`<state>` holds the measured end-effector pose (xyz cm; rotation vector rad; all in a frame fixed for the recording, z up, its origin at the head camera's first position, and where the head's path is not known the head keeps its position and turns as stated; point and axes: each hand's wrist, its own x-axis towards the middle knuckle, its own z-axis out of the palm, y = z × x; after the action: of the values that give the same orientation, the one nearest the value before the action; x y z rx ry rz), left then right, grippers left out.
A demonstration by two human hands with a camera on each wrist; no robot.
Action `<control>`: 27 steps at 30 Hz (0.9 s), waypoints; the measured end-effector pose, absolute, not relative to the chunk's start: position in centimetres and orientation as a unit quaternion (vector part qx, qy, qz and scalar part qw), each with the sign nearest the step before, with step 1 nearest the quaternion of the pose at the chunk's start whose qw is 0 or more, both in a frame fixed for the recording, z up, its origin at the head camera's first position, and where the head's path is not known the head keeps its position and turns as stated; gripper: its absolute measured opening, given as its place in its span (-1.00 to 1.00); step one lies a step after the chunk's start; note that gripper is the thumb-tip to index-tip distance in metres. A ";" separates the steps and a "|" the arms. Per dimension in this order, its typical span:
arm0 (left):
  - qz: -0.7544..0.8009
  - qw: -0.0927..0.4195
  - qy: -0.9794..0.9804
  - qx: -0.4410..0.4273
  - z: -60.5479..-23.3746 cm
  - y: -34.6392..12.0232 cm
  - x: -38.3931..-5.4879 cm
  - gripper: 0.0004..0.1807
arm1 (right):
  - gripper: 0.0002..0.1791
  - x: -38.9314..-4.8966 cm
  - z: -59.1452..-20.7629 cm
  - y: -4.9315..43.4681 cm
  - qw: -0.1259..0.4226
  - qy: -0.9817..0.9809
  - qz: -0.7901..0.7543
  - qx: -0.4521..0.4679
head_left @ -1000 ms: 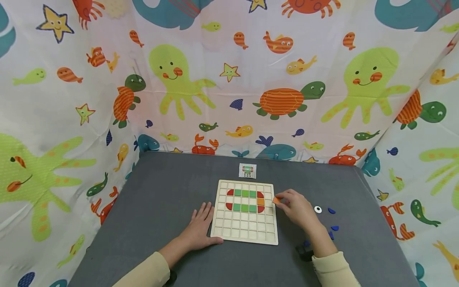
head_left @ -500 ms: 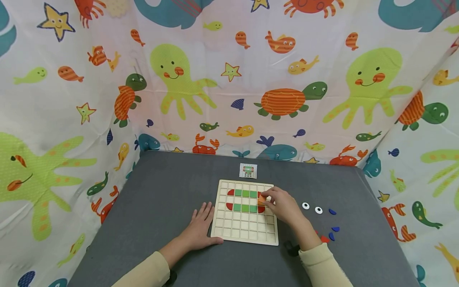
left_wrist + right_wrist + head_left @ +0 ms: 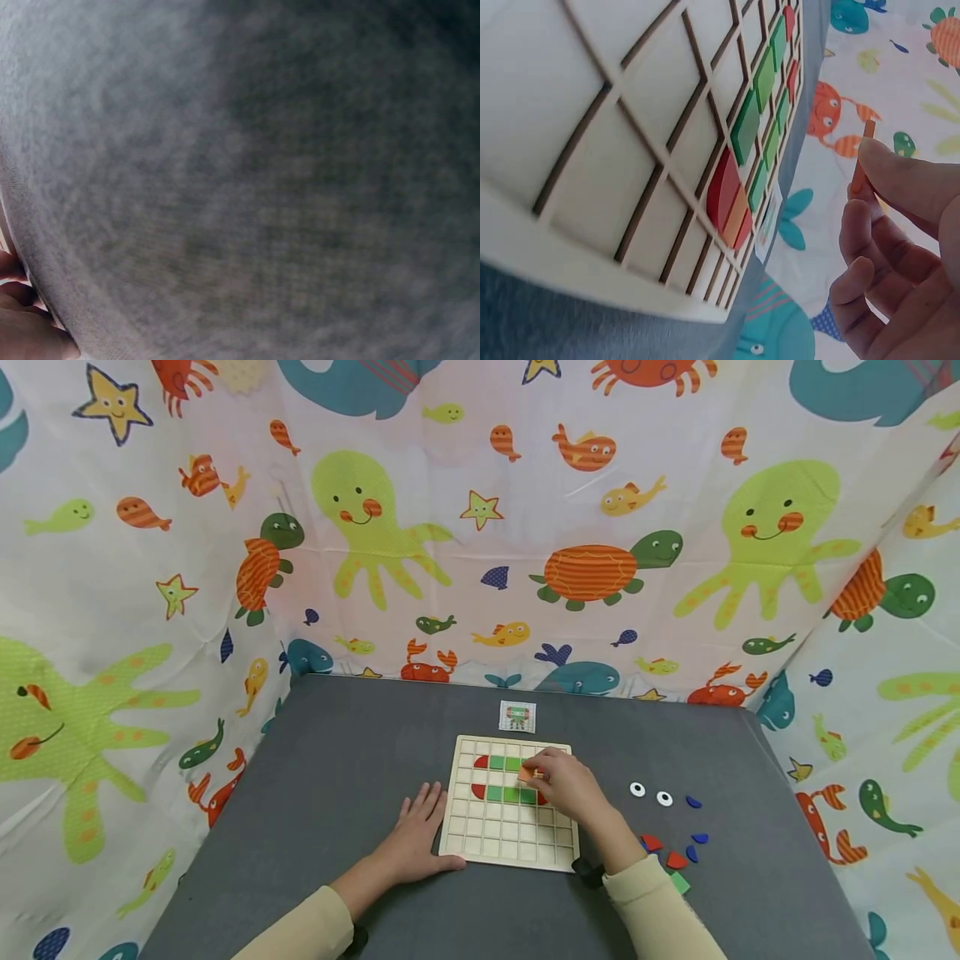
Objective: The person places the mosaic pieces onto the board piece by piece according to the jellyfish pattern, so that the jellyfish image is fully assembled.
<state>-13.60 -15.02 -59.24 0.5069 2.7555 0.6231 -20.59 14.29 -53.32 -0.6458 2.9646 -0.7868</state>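
Observation:
My right hand (image 3: 561, 783) pinches an orange tile (image 3: 869, 129) between thumb and fingertips, above the wooden grid board (image 3: 517, 852). In the board lie two rows of green tiles (image 3: 497, 762) with red rounded pieces (image 3: 481, 762) at their ends. Another orange tile (image 3: 737, 216) sits between the red pieces at the right end, behind my hand in the head view. My left hand (image 3: 414, 839) lies with its fingers spread along the board's left edge, thumb at the near corner. The left wrist view holds mostly blurred grey cloth, with some fingers (image 3: 30, 322) at lower left.
A small picture card (image 3: 517, 717) lies beyond the board. To the right are two white rings (image 3: 637, 790), several blue pieces (image 3: 700, 838), red pieces (image 3: 677, 860) and a green tile (image 3: 680, 882). A sea-animal curtain (image 3: 465, 635) surrounds the grey table (image 3: 360, 735).
My right hand has carried the orange tile leftward from beside the board to over the grid. Loose red and green pieces have come into view from behind that arm. The left hand stays put.

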 end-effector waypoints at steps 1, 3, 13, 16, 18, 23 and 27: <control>0.216 0.136 0.951 0.175 -59.3 -15.0 -13.6 0.33 | -0.72 -20.6 -53.3 14.1 0.004 0.945 -0.253 -0.207; 0.216 0.134 0.951 0.175 -59.4 -15.1 -13.7 0.34 | -0.72 -20.7 -53.3 13.6 0.005 0.944 -0.256 -0.208; 0.209 0.133 0.953 0.177 -59.9 -15.2 -13.7 0.35 | -0.78 -21.4 -54.0 11.2 0.020 0.940 -0.265 -0.212; 0.207 0.132 0.953 0.178 -59.9 -15.1 -13.8 0.35 | -0.79 -21.6 -54.4 10.5 0.022 0.940 -0.262 -0.216; 0.206 0.132 0.953 0.179 -60.0 -15.1 -13.8 0.35 | -0.79 -21.7 -54.6 10.0 0.020 0.940 -0.259 -0.221; 0.203 0.131 0.953 0.183 -60.1 -15.1 -13.7 0.34 | -0.77 -22.2 -55.2 8.8 0.013 0.938 -0.253 -0.237; 0.201 0.132 0.954 0.180 -60.0 -15.1 -13.8 0.34 | -0.80 -22.6 -55.6 8.0 0.019 0.941 -0.239 -0.239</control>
<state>-13.77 -15.10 -59.98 0.5217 2.7674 0.5846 -22.62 8.04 -55.60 -0.7406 2.9218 -0.7413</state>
